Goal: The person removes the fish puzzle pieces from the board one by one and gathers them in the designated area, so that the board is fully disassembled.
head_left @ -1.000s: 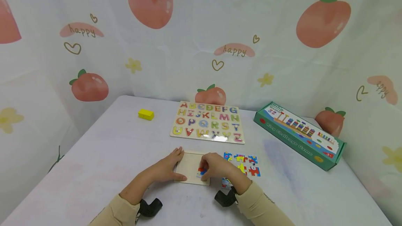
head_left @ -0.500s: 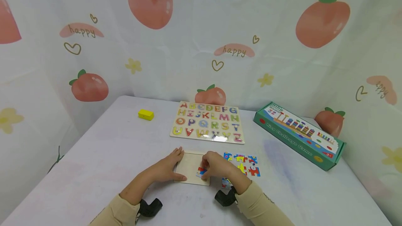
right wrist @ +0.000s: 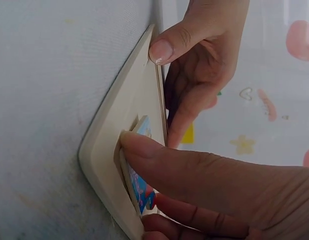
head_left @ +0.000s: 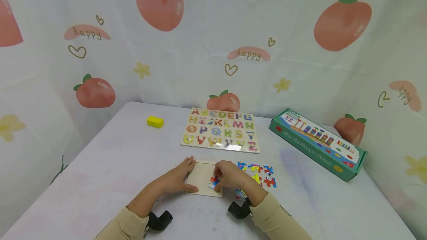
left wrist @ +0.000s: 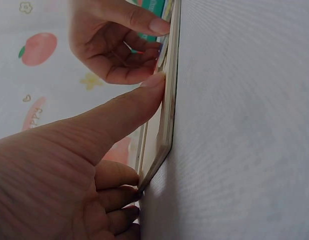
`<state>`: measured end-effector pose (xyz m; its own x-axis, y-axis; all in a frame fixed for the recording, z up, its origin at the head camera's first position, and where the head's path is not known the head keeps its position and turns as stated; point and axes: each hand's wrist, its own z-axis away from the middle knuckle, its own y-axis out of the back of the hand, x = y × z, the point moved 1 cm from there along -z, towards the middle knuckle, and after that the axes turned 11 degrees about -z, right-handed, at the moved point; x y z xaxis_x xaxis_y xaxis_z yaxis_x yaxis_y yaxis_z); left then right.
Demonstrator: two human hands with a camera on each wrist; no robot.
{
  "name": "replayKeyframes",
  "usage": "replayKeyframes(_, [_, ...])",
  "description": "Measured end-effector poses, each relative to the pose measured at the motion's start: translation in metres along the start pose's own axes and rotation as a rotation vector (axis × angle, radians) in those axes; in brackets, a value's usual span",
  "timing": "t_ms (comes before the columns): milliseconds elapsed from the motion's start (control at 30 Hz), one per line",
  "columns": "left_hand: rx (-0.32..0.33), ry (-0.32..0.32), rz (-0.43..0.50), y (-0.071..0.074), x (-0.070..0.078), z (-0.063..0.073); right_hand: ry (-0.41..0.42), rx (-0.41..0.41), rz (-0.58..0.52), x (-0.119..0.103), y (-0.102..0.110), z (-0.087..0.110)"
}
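A pale wooden puzzle board (head_left: 202, 177) with a raised rim lies flat on the table. My left hand (head_left: 179, 177) is spread at its left side, the thumb resting on the near rim and the fingers along the left edge. My right hand (head_left: 230, 176) pinches a blue-and-red jigsaw piece (head_left: 212, 183) between thumb and fingers at the board's right side. In the right wrist view the jigsaw piece (right wrist: 139, 187) is tilted against the board's inner rim. Several loose jigsaw pieces (head_left: 269, 182) lie right of the board, partly hidden by the right hand and wrist.
Beyond the board lies an alphabet puzzle (head_left: 220, 129) with coloured letters. A yellow block (head_left: 155, 122) sits at the back left. The green Ring Challenge Game box (head_left: 317, 143) stands at the back right. A printed curtain (head_left: 200, 73) hangs behind the table.
The right fingers have shifted very slightly at the board's right side, and a little more of the pinched jigsaw piece shows. The left hand and board have stayed in place.
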<state>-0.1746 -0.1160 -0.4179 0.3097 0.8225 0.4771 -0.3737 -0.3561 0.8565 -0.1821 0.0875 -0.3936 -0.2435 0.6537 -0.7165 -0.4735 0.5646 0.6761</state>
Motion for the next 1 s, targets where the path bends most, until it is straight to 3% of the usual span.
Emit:
replayKeyframes(300, [-0.006, 0.003, 0.007, 0.0, 0.001, 0.001, 0.022, -0.025, -0.03, 0.002, 0.001, -0.001])
replayKeyframes(533, [-0.002, 0.003, 0.0, 0.001, 0.0, 0.0, 0.093, -0.072, -0.095, 0.005, 0.008, -0.004])
replayKeyframes(733, [0.004, 0.005, -0.002, 0.001, 0.001, -0.001, 0.073, -0.111, -0.233, 0.01, 0.015, -0.002])
replayKeyframes(1000, [-0.004, 0.02, -0.004, -0.001, 0.001, 0.0, 0.064, -0.149, -0.403, 0.021, 0.029, 0.017])
